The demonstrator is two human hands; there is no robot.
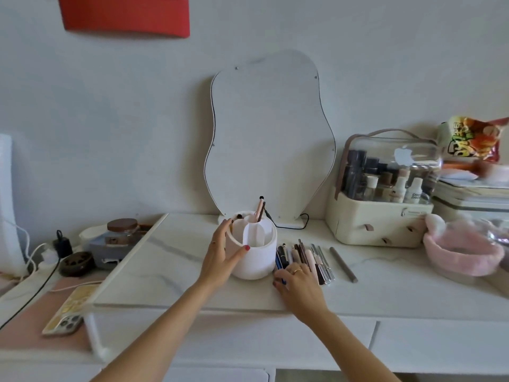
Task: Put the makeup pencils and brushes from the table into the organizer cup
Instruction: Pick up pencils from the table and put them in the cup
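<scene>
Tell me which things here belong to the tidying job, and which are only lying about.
Job: organizer cup, held by left hand; pencils already in it; row of pencils and brushes beside it; blue pencil pinched by right hand; grey pencil lying apart.
Lying about: mirror, cosmetics case, snack bag, pink headband, phone, jar.

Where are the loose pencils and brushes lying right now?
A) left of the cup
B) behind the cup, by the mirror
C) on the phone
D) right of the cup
D: the pencils and brushes lie in a row on the table right of the cup, which the left hand grips, while the right hand closes on a blue pencil.
</scene>
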